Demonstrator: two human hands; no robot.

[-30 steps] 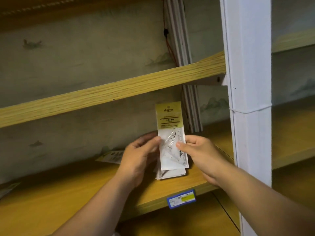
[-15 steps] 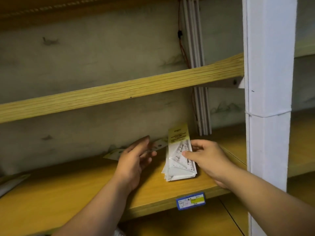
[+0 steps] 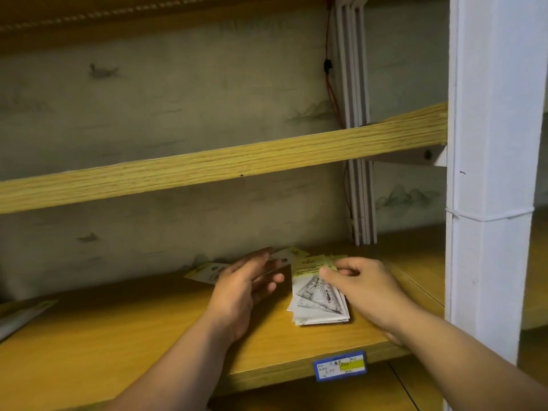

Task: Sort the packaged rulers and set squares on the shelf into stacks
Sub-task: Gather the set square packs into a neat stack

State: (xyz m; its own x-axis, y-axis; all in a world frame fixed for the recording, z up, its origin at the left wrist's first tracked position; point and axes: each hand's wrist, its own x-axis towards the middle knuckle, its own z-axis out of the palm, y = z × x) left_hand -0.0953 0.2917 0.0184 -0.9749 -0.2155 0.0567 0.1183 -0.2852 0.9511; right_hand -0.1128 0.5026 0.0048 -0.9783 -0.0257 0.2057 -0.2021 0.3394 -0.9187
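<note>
On a wooden shelf [image 3: 142,336], the right hand [image 3: 364,289] pinches the yellow top edge of the uppermost pack on a stack of packaged set squares [image 3: 317,304]. The left hand [image 3: 246,286] hovers beside it, relaxed and empty, near loose packs [image 3: 207,269]. Squaring the stack's edges before letting go should stop it fanning out.

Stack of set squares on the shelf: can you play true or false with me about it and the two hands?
1. The stack of packaged set squares lies flat on the wooden shelf. True.
2. The left hand grips the stack. False: it is open, beside the stack.
3. The price label on the shelf edge is red. False: it is blue with a yellow patch.
4. The right hand pinches the stack's yellow end. True.
</note>
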